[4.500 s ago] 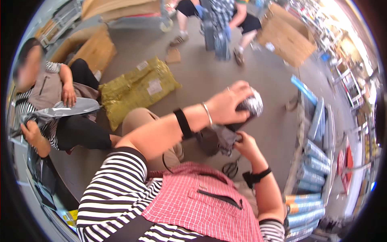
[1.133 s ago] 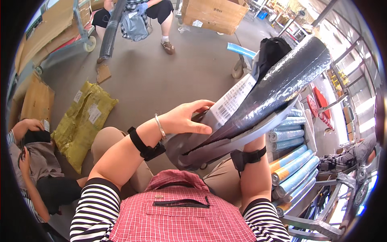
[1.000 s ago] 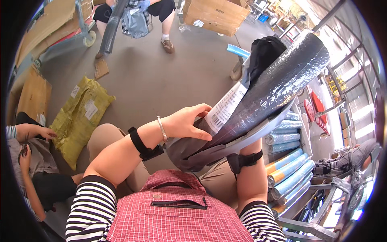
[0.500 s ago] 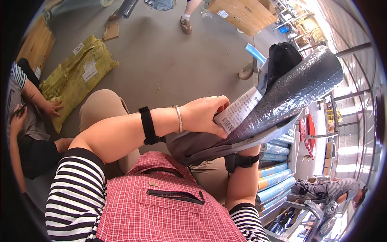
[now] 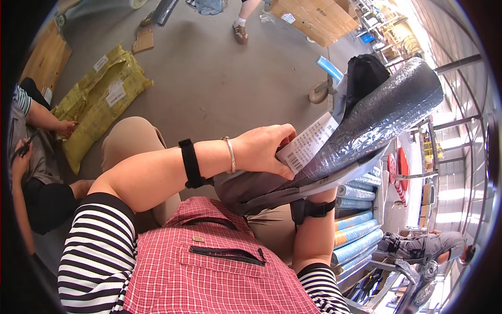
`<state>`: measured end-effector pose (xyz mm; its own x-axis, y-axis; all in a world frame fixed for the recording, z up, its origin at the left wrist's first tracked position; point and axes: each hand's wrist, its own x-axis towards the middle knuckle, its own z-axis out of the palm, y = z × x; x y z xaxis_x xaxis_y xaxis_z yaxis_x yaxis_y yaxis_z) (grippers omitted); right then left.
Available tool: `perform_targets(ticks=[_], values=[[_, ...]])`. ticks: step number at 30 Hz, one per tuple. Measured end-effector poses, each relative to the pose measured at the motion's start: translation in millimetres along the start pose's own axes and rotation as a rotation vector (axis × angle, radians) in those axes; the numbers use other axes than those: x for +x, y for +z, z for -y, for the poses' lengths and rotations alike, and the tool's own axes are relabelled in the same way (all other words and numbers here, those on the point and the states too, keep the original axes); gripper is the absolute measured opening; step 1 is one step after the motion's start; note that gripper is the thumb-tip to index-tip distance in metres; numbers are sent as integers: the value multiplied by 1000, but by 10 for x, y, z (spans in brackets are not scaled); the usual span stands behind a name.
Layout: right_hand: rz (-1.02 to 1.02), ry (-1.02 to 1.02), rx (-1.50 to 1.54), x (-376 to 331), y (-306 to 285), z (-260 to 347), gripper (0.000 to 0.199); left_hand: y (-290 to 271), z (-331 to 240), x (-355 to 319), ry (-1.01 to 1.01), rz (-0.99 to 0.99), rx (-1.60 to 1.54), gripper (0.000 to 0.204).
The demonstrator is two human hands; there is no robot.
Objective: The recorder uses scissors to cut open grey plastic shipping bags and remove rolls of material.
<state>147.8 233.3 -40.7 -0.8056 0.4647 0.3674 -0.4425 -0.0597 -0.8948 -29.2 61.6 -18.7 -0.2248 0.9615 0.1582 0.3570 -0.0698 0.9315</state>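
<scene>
A white printed label (image 5: 308, 144) with a barcode lies against a dark roll in glossy plastic wrap (image 5: 387, 112). My left hand (image 5: 264, 149) is closed on the label's near edge, thumb below and fingers above. The roll sticks out of a grey bag (image 5: 251, 191) that lies across my lap, tilted up toward the far right. Black material (image 5: 366, 78) bunches at the bag's far opening. My right forearm (image 5: 316, 230) runs up behind the bag, which hides my right hand and its fingers.
To the left, a co-worker's hand (image 5: 65, 128) touches a yellow wrapped package (image 5: 107, 99) on the floor. Several blue wrapped rolls (image 5: 358, 246) are stacked at my right. A caster wheel (image 5: 318, 93) stands beyond the bag. Farther off are a cardboard box (image 5: 316, 21) and another person's shoe (image 5: 240, 34).
The co-worker's hand at the left has gone from spread fingers to curled ones, a little higher along the yellow package. My left hand, the label and the roll have barely shifted.
</scene>
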Motion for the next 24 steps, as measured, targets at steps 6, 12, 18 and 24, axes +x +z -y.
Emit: perform_targets(ticks=[6, 12, 18, 24], values=[[-152, -100, 75, 196, 71, 77, 60, 18, 36, 11, -1, 15, 3, 79], [-281, -149, 98, 360, 168, 181, 60, 113, 23, 22, 348, -363, 187, 64], [-251, -16, 247, 517, 227, 88, 60, 117, -49, -55, 289, -193, 9, 30], [-288, 50, 168, 378, -4, -258, 54, 193, 25, 64, 218, -364, 172, 45]])
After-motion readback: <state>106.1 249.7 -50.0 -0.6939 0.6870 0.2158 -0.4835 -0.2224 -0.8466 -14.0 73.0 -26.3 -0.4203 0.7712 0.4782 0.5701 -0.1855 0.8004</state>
